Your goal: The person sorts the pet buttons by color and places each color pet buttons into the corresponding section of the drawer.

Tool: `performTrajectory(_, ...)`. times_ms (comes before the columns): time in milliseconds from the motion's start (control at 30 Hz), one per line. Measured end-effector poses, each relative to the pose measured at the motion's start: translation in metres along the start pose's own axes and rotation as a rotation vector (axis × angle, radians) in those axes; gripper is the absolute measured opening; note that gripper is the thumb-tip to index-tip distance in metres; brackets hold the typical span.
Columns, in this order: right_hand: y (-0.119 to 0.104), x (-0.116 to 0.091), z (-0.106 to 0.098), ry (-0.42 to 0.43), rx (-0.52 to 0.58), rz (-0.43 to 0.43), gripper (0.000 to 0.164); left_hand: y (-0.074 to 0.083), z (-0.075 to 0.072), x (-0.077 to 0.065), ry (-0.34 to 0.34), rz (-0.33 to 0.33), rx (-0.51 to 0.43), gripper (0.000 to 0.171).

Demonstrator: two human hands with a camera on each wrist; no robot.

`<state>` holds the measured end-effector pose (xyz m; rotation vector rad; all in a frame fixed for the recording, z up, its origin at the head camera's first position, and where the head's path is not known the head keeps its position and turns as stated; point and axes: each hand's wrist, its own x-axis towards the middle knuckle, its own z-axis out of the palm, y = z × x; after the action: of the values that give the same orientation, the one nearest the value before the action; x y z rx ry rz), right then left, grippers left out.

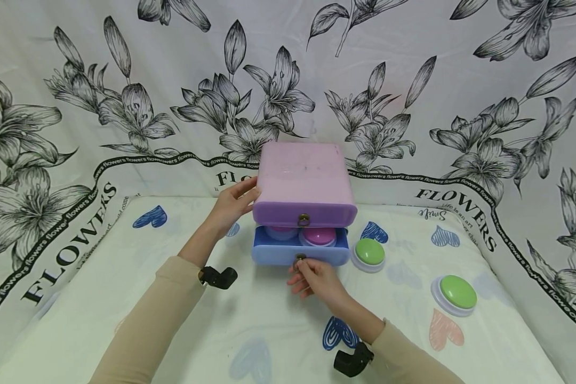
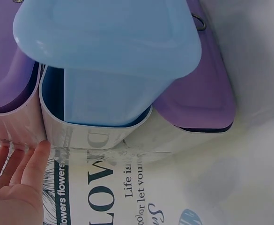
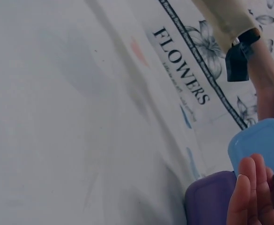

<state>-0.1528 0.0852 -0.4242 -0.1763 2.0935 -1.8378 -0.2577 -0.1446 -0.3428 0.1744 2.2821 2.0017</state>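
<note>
The small ring handle (image 1: pixel 297 265) of the blue drawer (image 1: pixel 272 256) was pinched between the thumb and forefinger of the right hand (image 1: pixel 322 281), its other fingers being spread loosely below. Directly beyond those fingertips, the drawer was held partly out of the stacked drawer unit (image 1: pixel 303 170), and inside it a pink-topped round button (image 1: pixel 319 236) was exposed just past the grip, with a second round button (image 1: pixel 281 233) partly hidden beside it, farther to the left. The near side wall of the unit's pink top section was touched by the left hand (image 1: pixel 231 207), whose fingers were extended and wrapped around nothing. To the right of the left fingertips, and above the pinching fingers, the purple drawer (image 1: pixel 276 215) was set closed with its own ring pull (image 1: pixel 304 219) untouched; beneath the blue one, a lower purple drawer (image 2: pixel 202 101) was revealed by the left wrist view. Two green-topped buttons were placed on the heart-patterned cloth (image 1: pixel 197 330) to the right of the pinching fingers: one (image 1: pixel 370 251) just beside the blue drawer, the other (image 1: pixel 458 292) farther out.
</note>
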Motion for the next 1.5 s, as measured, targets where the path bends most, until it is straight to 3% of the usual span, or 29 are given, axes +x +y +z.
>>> performTrajectory(900,-0.003,0.029,-0.002,0.082,0.009,0.02,0.038,-0.002,0.0,0.0,0.004,-0.006,-0.01,0.057)
performTrajectory(1500,-0.015,0.034,-0.003,0.098,0.034,0.009,0.037,-0.003,-0.001,0.002,-0.019,0.004,-0.014,0.056)
